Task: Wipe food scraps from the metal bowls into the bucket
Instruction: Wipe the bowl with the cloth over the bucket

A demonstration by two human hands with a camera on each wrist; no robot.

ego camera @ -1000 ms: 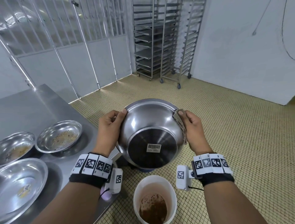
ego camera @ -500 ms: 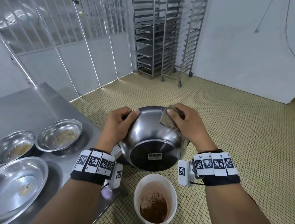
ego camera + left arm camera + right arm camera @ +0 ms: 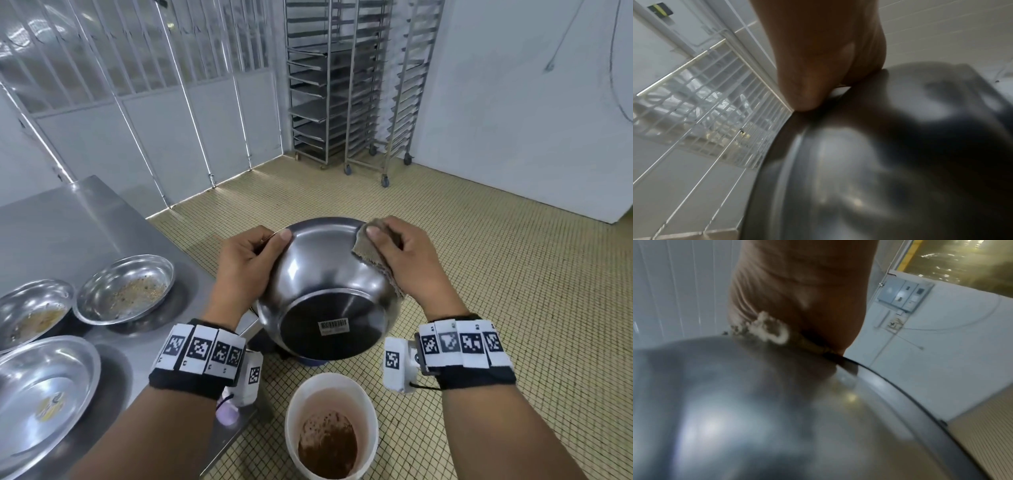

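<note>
1. The left hand [image 3: 246, 265] grips the rim of the upturned metal mixing bowl [image 3: 325, 291] at about its 10 o'clock, thumb on the outer wall and the other fingers curled over the edge out of sight; the left wrist view shows the thumb pressed at the rim.
2. The right hand [image 3: 407, 260] pinches a tan rag [image 3: 368, 251] against the rim at about 2 o'clock, thumb on top of the cloth, the rag draped over the outside of the bowl.
3. The bowl is held in the air, base with its barcode sticker [image 3: 334, 325] turned toward the person and its mouth facing away, so its inside cannot be seen.
4. The white bucket [image 3: 301, 404], brown scraps at its bottom, stands on the tiled floor at 6 o'clock of the bowl, below it and nearer the person.
5. On the steel table [image 3: 68, 219] at 9 o'clock lie three shallow metal bowls: two soiled ones [image 3: 126, 287] [image 3: 30, 311] and a cleaner one [image 3: 41, 394] nearest.
6. Judgement: this bowl's wipe seems to be in hand or finishing. The next move likely calls for carrying the rag round inside with the mouth tipped down over the bucket so that scraps drop in, not onto the floor.
</note>
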